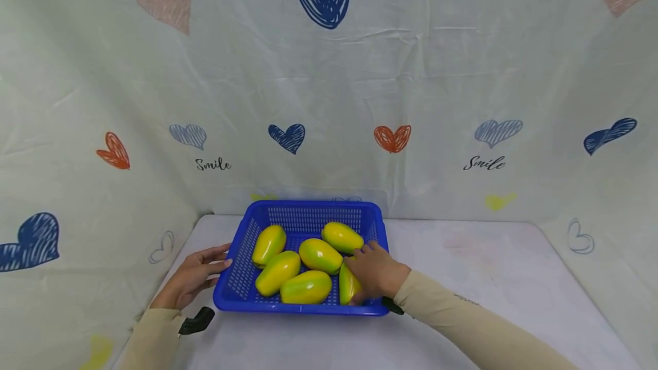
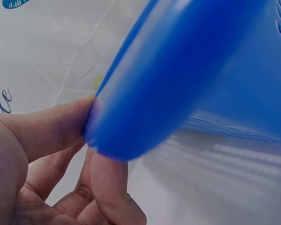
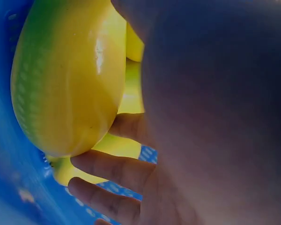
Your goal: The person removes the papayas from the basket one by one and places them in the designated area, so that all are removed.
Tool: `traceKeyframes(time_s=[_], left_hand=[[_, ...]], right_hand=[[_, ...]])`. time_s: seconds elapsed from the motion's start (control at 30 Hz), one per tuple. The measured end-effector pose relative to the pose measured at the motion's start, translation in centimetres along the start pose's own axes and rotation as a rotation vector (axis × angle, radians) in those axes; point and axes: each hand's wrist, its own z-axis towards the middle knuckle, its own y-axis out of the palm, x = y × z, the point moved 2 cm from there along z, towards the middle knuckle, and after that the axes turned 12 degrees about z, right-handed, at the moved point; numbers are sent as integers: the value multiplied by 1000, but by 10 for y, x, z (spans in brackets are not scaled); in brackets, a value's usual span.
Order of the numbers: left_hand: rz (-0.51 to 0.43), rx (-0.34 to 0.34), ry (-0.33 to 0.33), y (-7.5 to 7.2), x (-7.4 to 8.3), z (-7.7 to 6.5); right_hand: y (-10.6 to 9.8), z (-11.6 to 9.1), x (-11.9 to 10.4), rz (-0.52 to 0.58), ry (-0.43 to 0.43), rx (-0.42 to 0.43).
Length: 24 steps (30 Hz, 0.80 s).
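A blue plastic basket [image 1: 300,308] with slotted walls sits on the table and holds several glossy yellow-green mangoes [image 1: 277,273]. At its left side, my left hand [image 1: 192,276] pinches the rim [image 2: 131,117], thumb on one side and a finger beneath in the left wrist view. My right hand [image 1: 379,272] reaches into the right front corner and grips a mango [image 1: 348,285] there, partly covering it. In the right wrist view this mango [image 3: 70,79] lies along the basket wall, the fingers spread around its lower end. Another mango [image 1: 342,237] lies just behind that hand.
The white table [image 1: 462,267] extends to the right of the basket. A pale cloth printed with hearts [image 1: 329,84] hangs behind the table and along both sides. Dark wrist-camera mounts [image 1: 197,321] show at both sleeves.
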Motion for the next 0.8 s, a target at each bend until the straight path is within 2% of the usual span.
traceKeyframes(time_s=[0.23,0.43,0.6,0.8], left_hand=[[-16,3,1,0,-1,-1],[-15,6,5,1,-1,-2],[-4,9,8,1,0,-2],[-4,6,14,2,-1,-3]], right_hand=[[3,11,0,1,43,-90],[4,14,-2,25,80,-121],[5,14,-2,35,57,-101],[3,9,3,90,-17,-25]])
